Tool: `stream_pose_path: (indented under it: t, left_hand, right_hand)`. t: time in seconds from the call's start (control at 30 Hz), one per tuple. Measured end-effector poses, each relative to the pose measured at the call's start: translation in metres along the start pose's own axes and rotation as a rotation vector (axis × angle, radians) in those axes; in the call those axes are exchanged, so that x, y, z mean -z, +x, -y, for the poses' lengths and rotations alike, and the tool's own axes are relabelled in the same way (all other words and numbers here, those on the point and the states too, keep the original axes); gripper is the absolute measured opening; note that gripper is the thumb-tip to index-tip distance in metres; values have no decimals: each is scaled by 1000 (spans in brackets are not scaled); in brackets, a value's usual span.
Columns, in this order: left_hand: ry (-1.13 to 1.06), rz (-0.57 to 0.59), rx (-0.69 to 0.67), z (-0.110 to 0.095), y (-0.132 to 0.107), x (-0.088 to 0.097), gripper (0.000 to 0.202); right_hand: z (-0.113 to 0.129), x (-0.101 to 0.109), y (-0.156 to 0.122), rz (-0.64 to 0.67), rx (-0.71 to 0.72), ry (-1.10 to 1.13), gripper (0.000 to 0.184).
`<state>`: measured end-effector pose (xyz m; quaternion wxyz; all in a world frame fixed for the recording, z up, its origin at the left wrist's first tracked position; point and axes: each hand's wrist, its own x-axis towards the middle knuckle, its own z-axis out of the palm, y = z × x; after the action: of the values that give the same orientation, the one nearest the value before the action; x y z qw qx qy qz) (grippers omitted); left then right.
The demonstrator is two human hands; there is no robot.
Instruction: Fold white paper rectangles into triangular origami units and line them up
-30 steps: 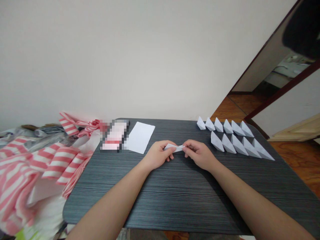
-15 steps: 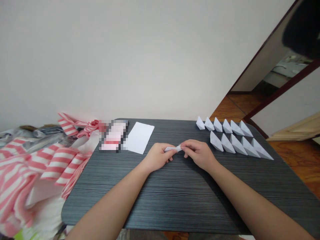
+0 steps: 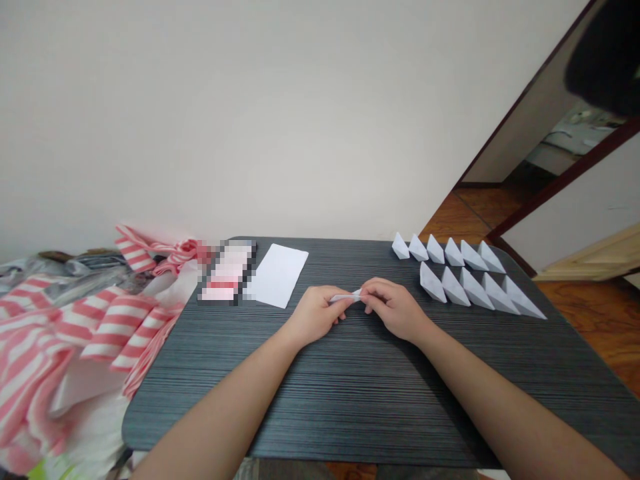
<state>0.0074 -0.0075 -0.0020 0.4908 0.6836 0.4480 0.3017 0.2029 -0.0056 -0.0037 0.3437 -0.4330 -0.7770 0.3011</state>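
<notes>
Pale painted wall (image 3: 250, 120) is filling the top of my feed, and I am looking down over a dark grey ribbed worktop (image 3: 320, 413). At the centre, the fingers (image 3: 336, 301) of the left hand (image 3: 314, 313) and the fingers (image 3: 374, 295) of the right hand (image 3: 395, 310) are pinching a small folded white paper strip (image 3: 345, 297) from opposite ends, with the two sets nearly meeting. Its long axis is running almost level from left to right across my view, and the right fingers are covering its right end, so I cannot tell exactly where it stops. Neither hand is clearly nearer; the strip is sitting between them. Just right of the right hand, five white folded paper boats (image 3: 477, 290) are standing in a row, with six more boats (image 3: 450, 252) behind them. Left of the left hand, a flat white paper sheet (image 3: 277, 275) is lying beside a pixelated object (image 3: 227, 272) that I cannot make out, and pink-and-white striped cloth (image 3: 100, 327) is heaped past the worktop's left edge.
</notes>
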Motion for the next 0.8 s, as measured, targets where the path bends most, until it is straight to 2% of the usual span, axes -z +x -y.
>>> stream_pose_path:
  t: [0.13, 0.2, 0.37, 0.5, 0.8]
  left_hand:
    - [-45, 10, 6, -3, 0, 0, 31]
    - [-80, 21, 18, -3, 0, 0, 37]
    - [-65, 31, 28, 1, 1, -1, 36]
    - [-108, 44, 30, 2, 2, -1, 35]
    - [-150, 126, 15, -2, 1, 4, 30]
  right_hand:
    - [0, 0, 0, 10, 3, -15, 17]
    - [1, 0, -1, 19, 12, -23, 16]
    - [0, -2, -2, 19, -10, -20, 13]
    - [-7, -7, -5, 4, -92, 79, 15]
    - [-12, -10, -5, -8, -173, 307, 24]
